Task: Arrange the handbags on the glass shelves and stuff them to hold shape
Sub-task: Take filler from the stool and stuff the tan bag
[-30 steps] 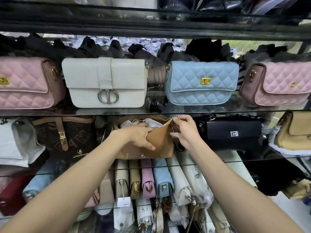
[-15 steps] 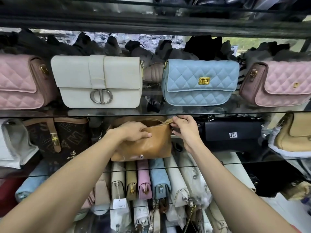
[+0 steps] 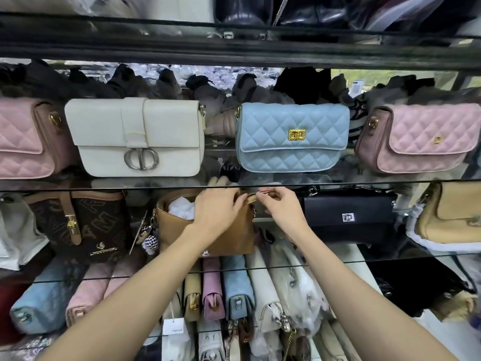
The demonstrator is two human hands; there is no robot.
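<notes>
A tan leather handbag (image 3: pixel 229 241) stands on the middle glass shelf (image 3: pixel 390 256), its top open on the left with white stuffing paper (image 3: pixel 182 208) showing inside. My left hand (image 3: pixel 218 209) grips the bag's upper right rim from the front. My right hand (image 3: pixel 279 207) pinches the small metal zip pull (image 3: pixel 263 192) at the bag's top right corner. On the shelf above stand a white flap bag (image 3: pixel 135 138), a light blue quilted bag (image 3: pixel 291 138) and two pink quilted bags (image 3: pixel 23 138) (image 3: pixel 421 138).
A brown monogram bag (image 3: pixel 78 225) stands left of the tan bag, a black bag (image 3: pixel 348 217) right of it, a beige bag (image 3: pixel 450 217) further right. Below, several slim bags stand in a row (image 3: pixel 234 290). The upper glass shelf edge (image 3: pixel 104 188) runs just above my hands.
The view has shifted closer. My left hand moved right along the bag's rim, uncovering the white stuffing. My right hand now pinches the zip pull at the top right corner.
</notes>
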